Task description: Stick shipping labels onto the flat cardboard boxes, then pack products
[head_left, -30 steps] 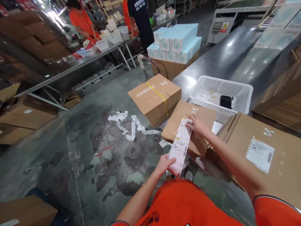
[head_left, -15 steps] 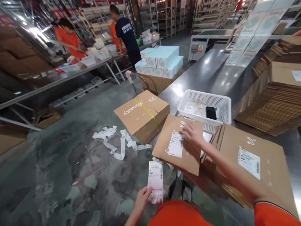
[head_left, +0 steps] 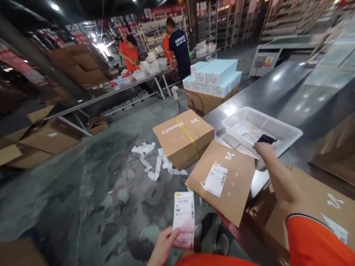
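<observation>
My left hand (head_left: pixel 163 244) is closed on a printed shipping label (head_left: pixel 184 218), held low in front of me with the thumb on its face. My right hand (head_left: pixel 263 147) reaches to the near rim of a white plastic basket (head_left: pixel 235 118), close to the far corner of a flat cardboard box (head_left: pixel 238 192). Its fingers are blurred and partly hidden, so their grip does not show. That box carries a stuck-on label (head_left: pixel 216 180) and lies at the table edge. A black item (head_left: pixel 266 139) and some papers lie inside the basket.
Beside the labelled box is a bundle of flat boxes (head_left: pixel 183 136) with a yellow strap. More flat cardboard (head_left: pixel 307 192) lies under my right arm. White paper strips (head_left: pixel 156 166) litter the floor. Light-blue cartons (head_left: pixel 216 74) stand behind, and co-workers (head_left: pixel 180 48) work at a far table.
My right hand has left the label on the box and moved right to the basket's near rim. The left hand still holds its label. The view has turned left.
</observation>
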### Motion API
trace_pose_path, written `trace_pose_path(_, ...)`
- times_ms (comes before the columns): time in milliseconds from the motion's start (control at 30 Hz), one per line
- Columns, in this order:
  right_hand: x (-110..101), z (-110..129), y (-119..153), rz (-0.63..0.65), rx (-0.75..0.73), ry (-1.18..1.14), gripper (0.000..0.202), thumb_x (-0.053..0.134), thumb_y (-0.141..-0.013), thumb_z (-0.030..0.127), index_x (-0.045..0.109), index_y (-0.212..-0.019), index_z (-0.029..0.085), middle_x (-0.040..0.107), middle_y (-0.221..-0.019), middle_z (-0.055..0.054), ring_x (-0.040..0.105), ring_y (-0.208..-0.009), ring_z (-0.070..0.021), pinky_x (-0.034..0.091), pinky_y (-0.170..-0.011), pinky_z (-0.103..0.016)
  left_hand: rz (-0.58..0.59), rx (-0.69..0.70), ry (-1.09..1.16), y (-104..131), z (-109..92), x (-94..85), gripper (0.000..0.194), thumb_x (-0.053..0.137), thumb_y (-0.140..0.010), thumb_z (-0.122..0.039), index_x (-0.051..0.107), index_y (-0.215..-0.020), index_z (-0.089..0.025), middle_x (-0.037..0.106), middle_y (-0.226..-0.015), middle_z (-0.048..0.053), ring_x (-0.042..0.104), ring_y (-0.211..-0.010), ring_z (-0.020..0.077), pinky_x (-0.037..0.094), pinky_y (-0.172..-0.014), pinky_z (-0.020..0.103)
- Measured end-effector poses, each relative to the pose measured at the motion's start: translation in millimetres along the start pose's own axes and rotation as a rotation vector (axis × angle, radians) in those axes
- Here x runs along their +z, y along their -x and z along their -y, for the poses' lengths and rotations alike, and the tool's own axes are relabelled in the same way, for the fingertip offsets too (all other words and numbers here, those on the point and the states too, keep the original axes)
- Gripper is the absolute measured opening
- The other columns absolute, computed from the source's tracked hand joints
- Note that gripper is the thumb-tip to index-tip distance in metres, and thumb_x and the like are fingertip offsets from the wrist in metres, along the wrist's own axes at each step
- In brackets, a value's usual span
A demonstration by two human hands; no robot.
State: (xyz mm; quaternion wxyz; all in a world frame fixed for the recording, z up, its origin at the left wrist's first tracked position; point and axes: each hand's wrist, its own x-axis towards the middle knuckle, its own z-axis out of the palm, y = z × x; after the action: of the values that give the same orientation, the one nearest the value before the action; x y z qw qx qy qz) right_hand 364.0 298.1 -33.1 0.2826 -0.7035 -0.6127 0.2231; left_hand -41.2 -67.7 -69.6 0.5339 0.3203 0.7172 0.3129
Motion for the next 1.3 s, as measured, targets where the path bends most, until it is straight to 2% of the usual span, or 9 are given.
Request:
trace_pose_path(167, 20, 91, 61, 0.312, -0.234, -0.066, 0.049, 0.06, -0.083, 0.045, 0.061, -0.122, 0.016, 0.059, -0.128, -0.015, 0.051, -0.122, -0.0349, 0.036, -0.102, -0.055, 0.029, 0.103, -0.021, -5, -35, 21.2, 0.052, 0.065, -0.063, -0.065, 0.068, -0.059, -0.014, 0.059, -0.059, 0.003, 0.048, -0.063, 0.0174, 0.038, -0.06, 0.027)
trace_pose_path(267, 37, 128, 142, 0.873, -0.485, -0.248, 0.055, 0.063, -0.08, 0.043, 0.054, -0.131, 0.025, 0.063, -0.125, -0.006, 0.062, -0.106, -0.0227, 0.05, -0.088, -0.035, 0.083, 0.124, -0.004, -15, -35, 30.2, 0.051, 0.063, -0.07, -0.062, 0.07, -0.066, -0.011, 0.06, -0.063, 0.004, 0.05, -0.065, 0.0171, 0.039, -0.061, 0.027)
trace_pose_path(333, 48, 135, 187, 0.95, -0.526, -0.24, 0.043, 0.065, -0.078, 0.043, 0.063, -0.115, 0.021, 0.069, -0.109, -0.006, 0.064, -0.092, -0.0205, 0.05, -0.077, -0.031, 0.153, 0.144, 0.02, -19, -34, 32.8, 0.052, 0.062, -0.072, -0.06, 0.072, -0.071, -0.01, 0.063, -0.07, 0.006, 0.054, -0.069, 0.0182, 0.042, -0.064, 0.027)
trace_pose_path(533, 71, 121, 245, 0.698, -0.399, -0.252, 0.036, 0.047, -0.089, 0.048, 0.062, -0.077, 0.018, 0.064, -0.071, -0.003, 0.056, -0.066, -0.0146, 0.041, -0.059, -0.025, 0.301, 0.24, 0.278, -22, -67, 41.5, 0.071, 0.08, -0.061, -0.034, 0.058, -0.127, -0.019, 0.056, -0.133, 0.011, 0.058, -0.107, 0.0234, 0.048, -0.082, 0.027)
trace_pose_path(733, 54, 89, 252, 0.475, -0.187, 0.001, 0.044, 0.041, -0.092, 0.051, 0.062, -0.112, 0.018, 0.069, -0.1, -0.011, 0.064, -0.082, -0.0213, 0.048, -0.073, -0.032, 0.197, 0.195, 0.183, -51, -84, 44.2, 0.024, 0.071, -0.066, -0.032, 0.068, -0.079, -0.012, 0.068, -0.073, 0.005, 0.061, -0.068, 0.0172, 0.048, -0.065, 0.028)
trace_pose_path(833, 33, 57, 236, 0.169, 0.094, 0.435, 0.055, 0.04, -0.092, 0.052, 0.057, -0.122, 0.009, 0.064, -0.111, -0.022, 0.063, -0.097, -0.0319, 0.048, -0.078, -0.041, 0.02, 0.299, 0.151, -80, -78, 29.1, 0.021, 0.07, -0.065, -0.027, 0.071, -0.081, -0.014, 0.072, -0.097, 0.009, 0.064, -0.095, 0.0238, 0.049, -0.084, 0.032)
trace_pose_path(933, 25, 42, 232, 0.259, 0.233, 0.597, 0.053, 0.039, -0.092, 0.052, 0.066, -0.109, 0.01, 0.064, -0.109, -0.023, 0.062, -0.101, -0.0342, 0.047, -0.078, -0.041, 0.063, 0.372, 0.088, -103, -73, 16.7, 0.02, 0.073, -0.061, -0.024, 0.074, -0.079, -0.015, 0.065, -0.124, 0.012, 0.055, -0.119, 0.0284, 0.042, -0.099, 0.035)
trace_pose_path(1133, 38, 53, 258, 0.045, 0.274, 0.156, 0.046, 0.047, -0.088, 0.044, 0.059, -0.121, 0.014, 0.067, -0.11, -0.017, 0.064, -0.098, -0.0273, 0.049, -0.08, -0.036, 0.227, 0.147, 0.258, -95, -75, 13.4, 0.052, 0.08, -0.057, -0.031, 0.07, -0.104, -0.011, 0.072, -0.108, 0.013, 0.066, -0.084, 0.0213, 0.051, -0.074, 0.031)
trace_pose_path(1300, -33, -16, 301, -0.363, 0.328, -0.365, 0.069, 0.058, -0.08, 0.05, 0.046, -0.138, 0.014, 0.07, -0.103, -0.011, 0.066, -0.085, -0.0224, 0.054, -0.074, -0.035, 0.522, 0.09, 0.327, -47, -94, 48.9, 0.043, 0.081, -0.057, -0.031, 0.072, -0.094, -0.011, 0.071, -0.111, 0.014, 0.065, -0.074, 0.0156, 0.05, -0.067, 0.025)
